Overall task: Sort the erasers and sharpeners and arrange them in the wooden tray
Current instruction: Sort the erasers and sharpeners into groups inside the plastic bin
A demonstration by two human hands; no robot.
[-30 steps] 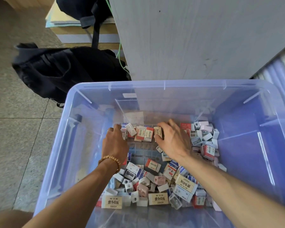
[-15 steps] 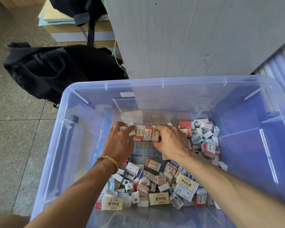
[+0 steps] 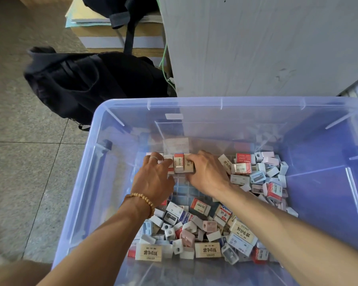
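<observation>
A short row of paper-sleeved erasers (image 3: 179, 165) stands on edge at the far end of the clear blue plastic bin (image 3: 194, 101). My left hand (image 3: 153, 179) grips the row's left end, thumb on the near side. My right hand (image 3: 207, 174) curls round the right end. Both hands squeeze the row between them. Loose erasers and small sharpeners (image 3: 205, 230) lie heaped in the near part of the bin, and more (image 3: 260, 174) are piled at the right. A pink sharpener (image 3: 209, 226) sits in the near heap. No wooden tray is in view.
The bin stands on a tiled floor (image 3: 19, 162). A black backpack (image 3: 87, 83) lies just beyond its far left corner. A grey cabinet panel (image 3: 256, 48) rises right behind the bin. Stacked boards and papers (image 3: 103, 40) sit further back.
My two hands have closed in towards each other, packing the spread erasers into a tight short row at the bin's far end. The loose heaps have not moved.
</observation>
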